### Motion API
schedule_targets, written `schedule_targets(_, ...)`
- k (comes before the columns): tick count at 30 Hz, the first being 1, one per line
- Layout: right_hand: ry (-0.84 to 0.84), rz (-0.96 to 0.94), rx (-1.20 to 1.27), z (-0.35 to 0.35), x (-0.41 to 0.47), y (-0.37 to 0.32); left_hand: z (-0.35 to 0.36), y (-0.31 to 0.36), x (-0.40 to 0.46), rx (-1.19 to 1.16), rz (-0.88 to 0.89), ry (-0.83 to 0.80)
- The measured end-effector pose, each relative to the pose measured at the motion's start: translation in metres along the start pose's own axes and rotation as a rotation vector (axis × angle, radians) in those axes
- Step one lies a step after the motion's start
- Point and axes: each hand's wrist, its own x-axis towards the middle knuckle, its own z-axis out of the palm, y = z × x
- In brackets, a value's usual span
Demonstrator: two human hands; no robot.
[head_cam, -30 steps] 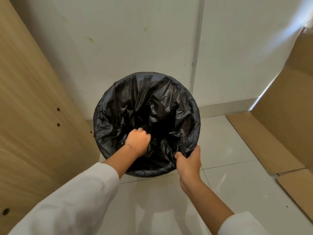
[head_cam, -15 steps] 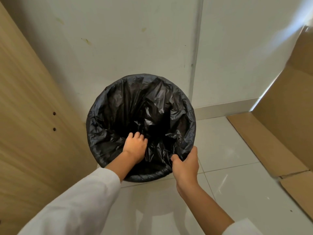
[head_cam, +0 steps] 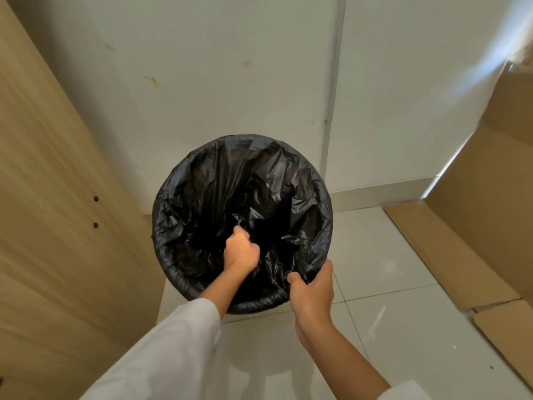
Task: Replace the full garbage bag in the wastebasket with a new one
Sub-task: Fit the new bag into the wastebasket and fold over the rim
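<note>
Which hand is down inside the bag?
The left hand, fisted in the black bag; the right hand has its grip on the rim.

Black garbage bag (head_cam: 219, 192), white sleeve (head_cam: 173, 356), tan wood-grain panel (head_cam: 43, 197).

This looks like a plain indoor corner of a home or small office, though which one cannot be told. A white painted wall (head_cam: 230, 82) carries a few yellowish stains and meets a glossy white tiled floor (head_cam: 403, 327) at a pale skirting board (head_cam: 375, 190). A light wood-grain furniture panel (head_cam: 43, 212) with small drilled holes stands along the left edge of the floor. Flattened brown cardboard (head_cam: 476, 241) lies and leans along the right edge. A round wastebasket lined with a black bag (head_cam: 216, 197) stands against the wall.
</note>
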Motion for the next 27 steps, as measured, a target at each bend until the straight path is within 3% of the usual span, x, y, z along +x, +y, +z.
schedule_targets(2,0.000,0.000,0.018,-0.003,-0.002,0.001,0.003,0.021,0.001,-0.786,-0.368,-0.086)
schedule_targets(3,-0.003,0.001,0.021,-0.004,-0.002,0.003,0.006,0.029,0.002,-1.070,-0.429,-0.195)
schedule_targets(5,-0.025,-0.001,0.027,-0.007,-0.003,0.005,0.012,0.041,0.003,-1.212,-0.384,-0.334)
schedule_targets(8,-0.051,0.014,0.039,-0.011,-0.001,0.006,0.005,0.053,0.013,-0.837,-0.174,-0.413)
schedule_targets(10,-0.047,0.016,0.048,-0.014,0.001,0.006,-0.005,0.050,0.026,-0.643,-0.099,-0.382)
schedule_targets(12,-0.043,0.014,0.057,-0.016,0.002,0.005,-0.011,0.037,0.036,-0.577,-0.023,-0.270)
schedule_targets(14,-0.051,0.006,0.061,-0.015,0.002,0.003,-0.009,0.016,0.033,-0.466,0.088,-0.051)
schedule_targets(16,-0.066,0.002,0.061,-0.012,0.002,0.001,-0.005,0.007,0.017,-0.244,0.396,-0.042)
schedule_targets(18,-0.070,-0.011,0.049,-0.010,-0.001,0.000,-0.003,0.008,0.008,0.206,0.813,-0.175)
schedule_targets(19,-0.069,-0.016,0.042,-0.010,-0.002,0.001,-0.003,0.010,0.013,0.460,0.956,-0.153)
schedule_targets(20,-0.073,-0.016,0.035,-0.012,-0.003,0.001,-0.005,0.013,0.022,0.651,0.968,-0.097)
schedule_targets(21,-0.083,-0.016,0.030,-0.013,-0.004,0.002,-0.008,0.017,0.034,0.741,0.859,-0.079)
schedule_targets(24,-0.123,-0.013,0.008,-0.018,-0.005,0.004,-0.021,0.034,0.067,0.757,0.517,-0.280)
schedule_targets(27,-0.125,-0.029,0.001,-0.018,-0.001,0.002,-0.014,0.043,0.072,0.832,0.489,-0.376)
